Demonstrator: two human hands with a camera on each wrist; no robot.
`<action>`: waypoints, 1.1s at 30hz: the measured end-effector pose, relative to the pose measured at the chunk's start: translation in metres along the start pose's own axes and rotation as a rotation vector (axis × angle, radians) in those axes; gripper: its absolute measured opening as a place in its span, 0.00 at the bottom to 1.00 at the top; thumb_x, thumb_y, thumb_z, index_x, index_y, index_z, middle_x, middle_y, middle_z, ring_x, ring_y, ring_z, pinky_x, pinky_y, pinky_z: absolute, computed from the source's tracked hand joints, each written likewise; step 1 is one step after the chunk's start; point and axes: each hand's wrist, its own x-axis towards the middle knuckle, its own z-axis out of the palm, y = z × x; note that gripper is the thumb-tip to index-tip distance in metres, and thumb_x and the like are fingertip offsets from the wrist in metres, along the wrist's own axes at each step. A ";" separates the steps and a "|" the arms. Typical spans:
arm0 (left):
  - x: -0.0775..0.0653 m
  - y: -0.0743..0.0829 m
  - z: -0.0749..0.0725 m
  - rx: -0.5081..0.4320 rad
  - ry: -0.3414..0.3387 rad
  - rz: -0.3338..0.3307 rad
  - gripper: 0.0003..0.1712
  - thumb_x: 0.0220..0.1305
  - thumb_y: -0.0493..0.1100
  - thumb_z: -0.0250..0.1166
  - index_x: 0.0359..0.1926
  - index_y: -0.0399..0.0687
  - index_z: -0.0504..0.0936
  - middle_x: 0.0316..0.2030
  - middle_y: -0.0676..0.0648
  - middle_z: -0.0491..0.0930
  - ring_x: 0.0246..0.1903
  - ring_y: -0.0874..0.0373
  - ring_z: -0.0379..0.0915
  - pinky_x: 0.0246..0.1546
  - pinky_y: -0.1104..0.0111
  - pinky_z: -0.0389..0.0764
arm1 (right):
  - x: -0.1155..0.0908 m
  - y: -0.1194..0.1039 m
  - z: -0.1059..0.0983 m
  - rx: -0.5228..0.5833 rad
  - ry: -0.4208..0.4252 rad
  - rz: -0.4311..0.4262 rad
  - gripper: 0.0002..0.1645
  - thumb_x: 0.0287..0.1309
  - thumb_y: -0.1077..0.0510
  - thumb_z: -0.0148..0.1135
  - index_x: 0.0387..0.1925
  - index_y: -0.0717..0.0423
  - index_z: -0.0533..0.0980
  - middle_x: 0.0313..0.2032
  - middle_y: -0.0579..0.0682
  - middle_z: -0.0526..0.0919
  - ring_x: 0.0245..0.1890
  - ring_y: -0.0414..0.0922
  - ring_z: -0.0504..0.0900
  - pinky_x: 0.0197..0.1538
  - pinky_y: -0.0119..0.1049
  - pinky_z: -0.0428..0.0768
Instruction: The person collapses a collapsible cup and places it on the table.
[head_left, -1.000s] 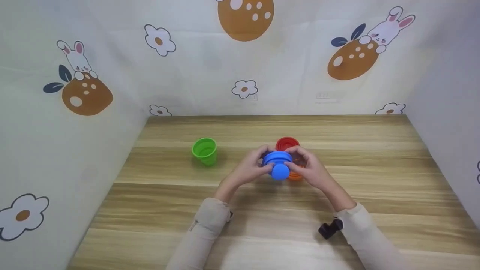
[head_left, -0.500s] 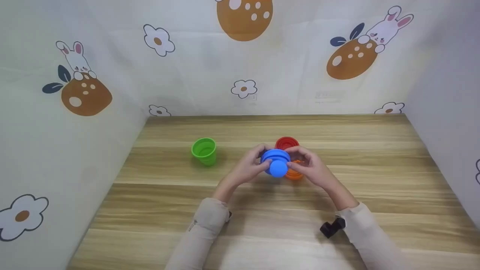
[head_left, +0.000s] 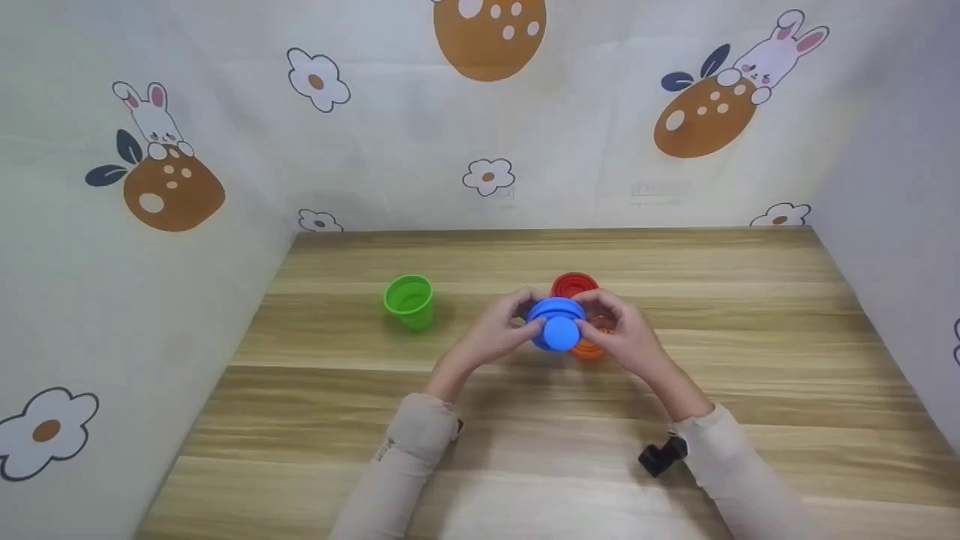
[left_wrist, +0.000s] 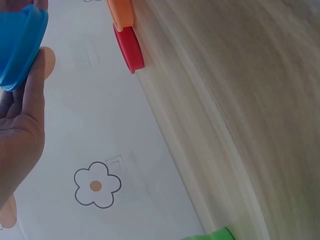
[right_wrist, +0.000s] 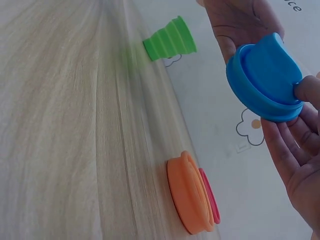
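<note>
A blue collapsible cup [head_left: 561,334] is raised above the table, tilted so its round base faces me. My left hand [head_left: 499,328] grips its left side, thumb near the base and fingers behind the rim. My right hand [head_left: 624,331] pinches the opposite side in the same way. In the right wrist view the blue cup [right_wrist: 267,80] is squashed, its base part standing out at a slant from the wide rim ring. Behind and below it lie a flattened orange cup [head_left: 587,350], partly hidden by the hands, and a flattened red cup [head_left: 574,283].
A green cup [head_left: 411,300], fully extended with stepped walls, stands upright to the left on the wood-grain table [head_left: 337,420]. A patterned wall covering [head_left: 405,150] rises at the table's back edge and along both sides. A black wrist mount [head_left: 662,456] sticks out by the right sleeve.
The blue cup has shifted slightly up, and its base disc now appears a little nearer the rim. Both hands keep their hold; the other cups have stayed put.
</note>
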 end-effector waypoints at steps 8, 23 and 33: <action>0.003 -0.001 0.001 -0.027 0.034 -0.008 0.15 0.69 0.36 0.60 0.54 0.33 0.76 0.51 0.37 0.82 0.49 0.49 0.79 0.58 0.59 0.81 | 0.000 0.004 -0.001 0.082 -0.009 -0.024 0.21 0.61 0.68 0.64 0.56 0.66 0.76 0.49 0.48 0.85 0.48 0.36 0.83 0.52 0.27 0.83; 0.002 0.000 0.000 -0.011 0.102 -0.057 0.16 0.71 0.38 0.59 0.57 0.38 0.76 0.54 0.40 0.82 0.55 0.50 0.78 0.60 0.59 0.80 | 0.001 0.006 -0.006 0.171 -0.125 0.031 0.26 0.65 0.65 0.61 0.62 0.70 0.69 0.50 0.40 0.82 0.50 0.37 0.83 0.55 0.28 0.82; 0.003 -0.001 0.001 -0.026 0.128 -0.019 0.17 0.70 0.35 0.59 0.57 0.34 0.77 0.51 0.37 0.82 0.52 0.48 0.79 0.56 0.60 0.83 | 0.002 0.004 -0.005 0.175 -0.127 0.054 0.26 0.64 0.66 0.62 0.61 0.71 0.69 0.47 0.37 0.82 0.46 0.37 0.82 0.52 0.27 0.83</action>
